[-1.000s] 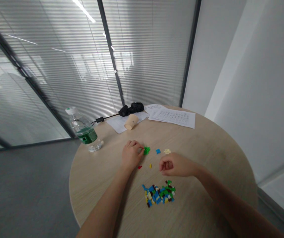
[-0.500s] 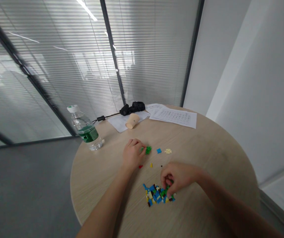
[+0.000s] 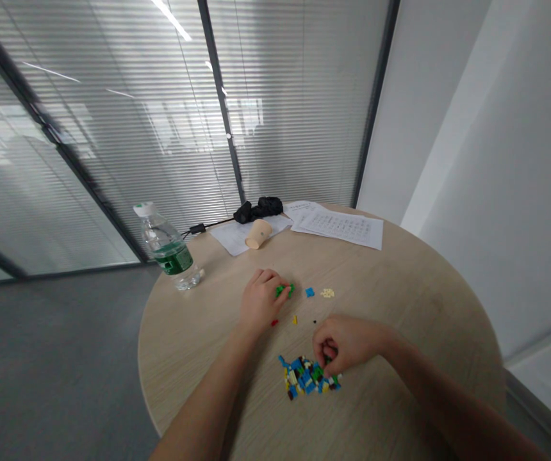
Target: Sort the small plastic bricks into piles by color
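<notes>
My left hand rests on the table with thumb and fingers closed around small green toy bricks, partly covered by the fingers. Over the right end of a mixed pile of toy bricks, my right hand is curled in a pinch. A bit of green shows at its fingertips, mostly hidden. The pile holds blue, green, yellow, cream and brown pieces. Small separate groups lie between the hands and beyond: blue bricks, cream bricks, a red piece, a yellow piece and a tiny dark piece.
A plastic bottle with a green label stands at the table's left edge. Toward the back are a paper cup on its side, a black folded umbrella and printed sheets. Glass panels with blinds rise behind the round table.
My left thumb has shifted across the green bricks, and more of them show between the fingers. My right fingertips have drawn closer together over the pile.
</notes>
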`<state>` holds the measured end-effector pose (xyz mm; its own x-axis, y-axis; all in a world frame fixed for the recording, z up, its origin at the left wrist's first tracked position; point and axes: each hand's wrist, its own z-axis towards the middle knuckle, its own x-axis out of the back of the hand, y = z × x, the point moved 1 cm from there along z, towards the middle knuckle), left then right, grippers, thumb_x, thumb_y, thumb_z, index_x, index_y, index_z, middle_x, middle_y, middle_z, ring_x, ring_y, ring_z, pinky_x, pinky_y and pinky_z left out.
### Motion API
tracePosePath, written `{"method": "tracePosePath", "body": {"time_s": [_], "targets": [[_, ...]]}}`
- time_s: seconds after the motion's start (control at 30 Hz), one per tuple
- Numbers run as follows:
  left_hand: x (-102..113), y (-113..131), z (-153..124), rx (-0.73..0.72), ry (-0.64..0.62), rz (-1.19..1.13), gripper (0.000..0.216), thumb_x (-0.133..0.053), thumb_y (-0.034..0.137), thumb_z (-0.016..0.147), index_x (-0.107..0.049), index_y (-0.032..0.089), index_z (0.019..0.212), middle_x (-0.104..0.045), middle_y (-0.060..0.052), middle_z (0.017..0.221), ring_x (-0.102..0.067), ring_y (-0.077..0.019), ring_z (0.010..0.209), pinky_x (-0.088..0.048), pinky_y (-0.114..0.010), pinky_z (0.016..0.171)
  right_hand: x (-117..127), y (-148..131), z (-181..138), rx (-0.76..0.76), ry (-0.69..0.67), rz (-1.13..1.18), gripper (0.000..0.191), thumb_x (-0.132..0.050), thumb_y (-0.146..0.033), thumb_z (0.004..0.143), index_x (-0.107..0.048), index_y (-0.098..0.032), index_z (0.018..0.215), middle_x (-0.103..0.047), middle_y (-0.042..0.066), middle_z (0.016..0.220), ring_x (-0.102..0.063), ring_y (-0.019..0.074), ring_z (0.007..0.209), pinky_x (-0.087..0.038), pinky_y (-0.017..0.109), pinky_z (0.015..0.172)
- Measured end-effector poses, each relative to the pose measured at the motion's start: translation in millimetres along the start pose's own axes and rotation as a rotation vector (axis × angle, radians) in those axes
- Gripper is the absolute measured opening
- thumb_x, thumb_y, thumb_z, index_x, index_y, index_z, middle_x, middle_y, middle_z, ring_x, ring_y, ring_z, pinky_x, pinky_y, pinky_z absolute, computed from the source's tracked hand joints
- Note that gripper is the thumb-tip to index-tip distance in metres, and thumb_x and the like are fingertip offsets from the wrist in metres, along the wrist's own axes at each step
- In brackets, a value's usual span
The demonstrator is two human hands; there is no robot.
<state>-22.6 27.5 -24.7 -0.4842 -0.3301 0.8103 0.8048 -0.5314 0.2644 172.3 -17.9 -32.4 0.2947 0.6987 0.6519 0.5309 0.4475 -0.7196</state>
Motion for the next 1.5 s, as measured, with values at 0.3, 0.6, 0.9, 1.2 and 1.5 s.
{"method": "tracePosePath", "body": {"time_s": [0.3,0.6,0.9,1.2,1.5], "targets": [[0,2,0,-0.013,-0.002,-0.023,0.013,-0.059,0.028,0.083,-0.068,0.019,0.082,-0.062,-0.005,0.083,-0.052,-0.0193,0.082,-0.044,-0.032,0.074,0,-1,0,-0.011,0.014,-0.019,0.016,-0.072,-0.022,0.063,-0.071,-0.015,0.076,-0.052,-0.006,0.056,-0.041,0.0054,0.048,-0.030,0.017,0.046],[6,8,0,-0.172,0.043,-0.343,0.017,-0.053,0.026,0.087,-0.066,0.018,0.080,-0.063,-0.004,0.077,-0.056,-0.0162,0.078,-0.046,-0.029,0.071,9,-1,-2,0.061,0.236,0.228,0.012,-0.066,-0.024,0.067,-0.064,-0.014,0.073,-0.050,-0.004,0.057,-0.043,0.0076,0.052,-0.034,0.019,0.048],[14,31,-6,-0.419,0.138,-0.384,0.018,-0.064,0.028,0.080,-0.063,0.018,0.096,-0.064,-0.005,0.080,-0.058,-0.0155,0.077,-0.047,-0.027,0.068,27,7,0,0.102,0.615,0.589,0.029,-0.070,-0.041,0.067,-0.060,-0.015,0.074,-0.056,-0.001,0.067,-0.049,0.0096,0.060,-0.039,0.023,0.056],[8,32,-5,-0.416,0.071,-0.366,0.011,-0.057,0.027,0.085,-0.065,0.019,0.082,-0.066,-0.004,0.076,-0.057,-0.0153,0.074,-0.046,-0.027,0.067,24,8,5,0.045,0.646,0.684,0.036,-0.075,-0.041,0.061,-0.060,-0.014,0.079,-0.063,0.001,0.072,-0.057,0.0117,0.066,-0.045,0.026,0.066],[-9,-13,2,0.015,0.070,-0.056,0.004,-0.063,0.022,0.078,-0.065,0.019,0.076,-0.065,-0.003,0.080,-0.055,-0.0194,0.082,-0.045,-0.032,0.074,26,15,7,-0.004,0.747,0.543,0.025,-0.065,-0.038,0.071,-0.060,-0.016,0.080,-0.061,0.001,0.070,-0.053,0.0107,0.062,-0.043,0.024,0.059]]}}
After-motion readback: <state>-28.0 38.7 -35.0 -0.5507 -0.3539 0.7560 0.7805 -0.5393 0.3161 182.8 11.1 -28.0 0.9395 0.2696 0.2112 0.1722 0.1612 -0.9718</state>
